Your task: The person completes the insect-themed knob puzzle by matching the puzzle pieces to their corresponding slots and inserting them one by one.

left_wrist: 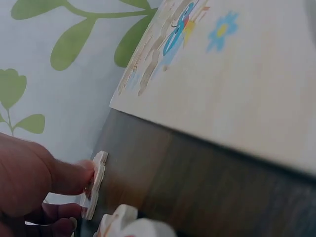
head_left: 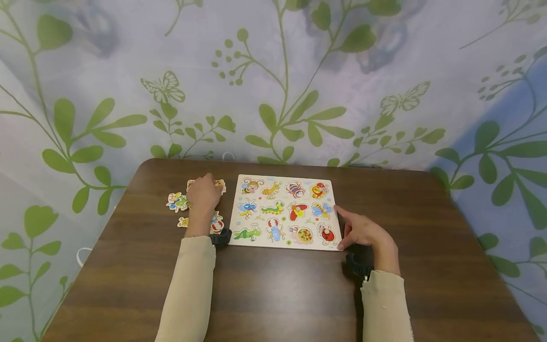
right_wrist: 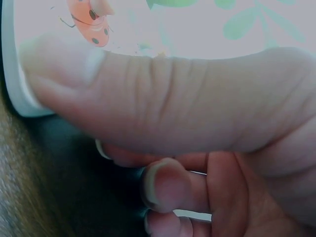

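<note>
A pale wooden puzzle board [head_left: 267,198] with coloured insect pictures lies on the table. To its left, my left hand [head_left: 204,194] is over a group of loose insect pieces. In the left wrist view its thumb and fingers pinch a thin wooden puzzle piece [left_wrist: 97,182] that stands on edge, its picture turned away. Another loose piece [left_wrist: 131,224] is close by it. At the board's right side is my right hand [head_left: 362,230], index finger extended to the right edge. Its thumb [right_wrist: 123,98] presses at the near right corner, below a ladybug picture [right_wrist: 89,22]; the other fingers are beside the board.
Several loose insect pieces lie left of the board, among them a green and blue one [head_left: 177,202] and a red and white one [head_left: 217,222]. The brown table [head_left: 282,294] meets a wall [head_left: 239,123] with a leaf pattern behind. Black straps circle both wrists.
</note>
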Available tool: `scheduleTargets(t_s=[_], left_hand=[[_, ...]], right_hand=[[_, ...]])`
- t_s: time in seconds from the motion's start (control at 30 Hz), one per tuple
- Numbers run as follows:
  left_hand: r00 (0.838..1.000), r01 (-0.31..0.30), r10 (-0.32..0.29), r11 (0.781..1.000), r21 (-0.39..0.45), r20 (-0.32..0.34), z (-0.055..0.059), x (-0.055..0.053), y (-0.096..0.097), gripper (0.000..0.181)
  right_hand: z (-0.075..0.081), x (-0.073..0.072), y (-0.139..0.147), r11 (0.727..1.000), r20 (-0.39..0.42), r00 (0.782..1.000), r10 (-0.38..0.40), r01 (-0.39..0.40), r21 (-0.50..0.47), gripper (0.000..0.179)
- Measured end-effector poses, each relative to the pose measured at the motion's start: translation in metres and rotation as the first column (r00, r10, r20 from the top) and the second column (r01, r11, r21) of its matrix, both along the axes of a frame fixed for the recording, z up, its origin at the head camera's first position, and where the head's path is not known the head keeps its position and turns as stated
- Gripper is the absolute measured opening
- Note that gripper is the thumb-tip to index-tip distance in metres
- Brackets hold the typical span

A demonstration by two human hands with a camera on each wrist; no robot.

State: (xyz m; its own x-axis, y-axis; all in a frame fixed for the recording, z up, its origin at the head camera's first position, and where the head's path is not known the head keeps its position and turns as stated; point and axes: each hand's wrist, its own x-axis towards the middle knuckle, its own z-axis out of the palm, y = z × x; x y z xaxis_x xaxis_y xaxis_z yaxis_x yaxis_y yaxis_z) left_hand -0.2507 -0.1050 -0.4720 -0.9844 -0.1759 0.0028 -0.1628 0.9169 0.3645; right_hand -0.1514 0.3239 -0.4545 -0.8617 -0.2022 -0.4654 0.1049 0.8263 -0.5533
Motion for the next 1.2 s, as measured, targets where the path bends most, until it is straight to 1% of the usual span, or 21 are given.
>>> scheduleTargets(t_s=[0.13, 0.2, 0.27, 0.33, 0.37, 0.4, 0.43, 0.47, 0.5, 0.53, 0.6, 0.67, 0.7, 0.73, 0.77, 0.8, 0.83, 0.9, 0.97, 1.1, 1.2], left_hand=[[1.000, -0.010, 0.010, 1.000, 0.006, 0.012, -0.002, 0.000, 0.003, 0.019], [1.000, -0.005, 0.005, 1.000, 0.020, -0.002, 0.002, 0.001, 0.007, 0.018], [1.000, 0.026, -0.025, 0.998, 0.049, -0.016, 0.011, 0.004, 0.013, 0.017], [0.994, 0.104, -0.100, 0.992, 0.073, -0.046, 0.022, 0.009, 0.023, 0.016], [0.986, 0.163, -0.158, 0.984, 0.077, -0.058, 0.028, 0.011, 0.030, 0.016], [0.971, 0.233, -0.228, 0.969, 0.075, -0.070, 0.034, 0.014, 0.038, 0.015], [0.947, 0.316, -0.311, 0.946, 0.068, -0.078, 0.040, 0.017, 0.047, 0.013], [0.915, 0.399, -0.394, 0.916, 0.049, -0.086, 0.046, 0.021, 0.056, 0.011], [0.873, 0.483, -0.480, 0.875, 0.019, -0.089, 0.051, 0.025, 0.066, 0.008], [0.824, 0.562, -0.560, 0.827, -0.009, -0.086, 0.055, 0.029, 0.076, 0.007], [0.714, 0.694, -0.697, 0.717, -0.064, -0.069, 0.059, 0.039, 0.099, 0.013], [0.612, 0.783, -0.790, 0.612, -0.115, -0.035, 0.059, 0.049, 0.121, 0.018], [0.571, 0.812, -0.821, 0.567, -0.139, -0.012, 0.057, 0.054, 0.132, 0.020], [0.538, 0.833, -0.843, 0.530, -0.158, 0.013, 0.055, 0.058, 0.141, 0.022], [0.515, 0.847, -0.856, 0.501, -0.180, 0.041, 0.052, 0.062, 0.148, 0.024], [0.498, 0.856, -0.864, 0.478, -0.198, 0.068, 0.050, 0.066, 0.155, 0.024], [0.487, 0.861, -0.869, 0.461, -0.215, 0.089, 0.047, 0.069, 0.159, 0.024], [0.476, 0.865, -0.871, 0.440, -0.240, 0.118, 0.043, 0.074, 0.164, 0.024], [0.465, 0.866, -0.877, 0.423, -0.265, 0.120, 0.038, 0.076, 0.167, 0.024], [0.454, 0.868, -0.884, 0.411, -0.278, 0.111, 0.033, 0.078, 0.171, 0.021], [0.450, 0.874, -0.884, 0.406, -0.268, 0.126, 0.034, 0.080, 0.173, 0.017]], right_hand=[[0.000, 0.000, 0.000, 1.000, 0.001, 1.000, -0.004, 0.004, 0.018, 0.119], [0.002, 0.000, 0.000, 1.000, -0.003, 1.000, 0.000, 0.000, 0.023, 0.119], [0.003, 0.001, 0.001, 1.000, -0.006, 1.000, 0.008, -0.008, 0.028, 0.119], [0.004, 0.001, 0.002, 1.000, -0.003, 1.000, 0.006, -0.006, 0.022, 0.119], [0.004, 0.001, 0.002, 1.000, -0.002, 1.000, 0.005, -0.005, 0.021, 0.119], [0.005, 0.002, 0.003, 1.000, -0.001, 1.000, 0.005, -0.005, 0.022, 0.119], [0.005, 0.002, 0.004, 1.000, 0.001, 1.000, 0.008, -0.008, 0.020, 0.119], [0.006, 0.003, 0.004, 1.000, 0.003, 1.000, 0.005, -0.005, 0.020, 0.119], [0.006, 0.003, 0.004, 1.000, 0.009, 1.000, -0.002, 0.002, 0.018, 0.119], [0.006, 0.004, 0.005, 1.000, 0.010, 1.000, -0.005, 0.005, 0.020, 0.119], [0.006, 0.004, 0.005, 1.000, 0.014, 1.000, -0.009, 0.009, 0.024, 0.119], [0.006, 0.004, 0.005, 1.000, 0.015, 1.000, -0.015, 0.015, 0.025, 0.119], [0.006, 0.004, 0.004, 1.000, 0.015, 1.000, -0.016, 0.016, 0.024, 0.119], [0.005, 0.004, 0.004, 1.000, 0.014, 1.000, -0.017, 0.017, 0.021, 0.118], [0.004, 0.004, 0.004, 1.000, 0.011, 1.000, -0.012, 0.012, 0.016, 0.118], [0.004, 0.003, 0.003, 1.000, 0.009, 1.000, -0.010, 0.010, 0.012, 0.118], [0.003, 0.003, 0.003, 1.000, 0.007, 1.000, -0.007, 0.007, 0.008, 0.118], [0.002, 0.003, 0.001, 1.000, 0.007, 1.000, -0.007, 0.007, 0.000, 0.118], [0.002, 0.002, 0.001, 1.000, 0.008, 1.000, -0.004, 0.004, 0.001, 0.118], [0.002, 0.001, 0.000, 1.000, 0.015, 1.000, -0.009, 0.009, 0.005, 0.117], [0.003, 0.001, -0.001, 1.000, 0.019, 1.000, -0.014, 0.013, 0.007, 0.117]])
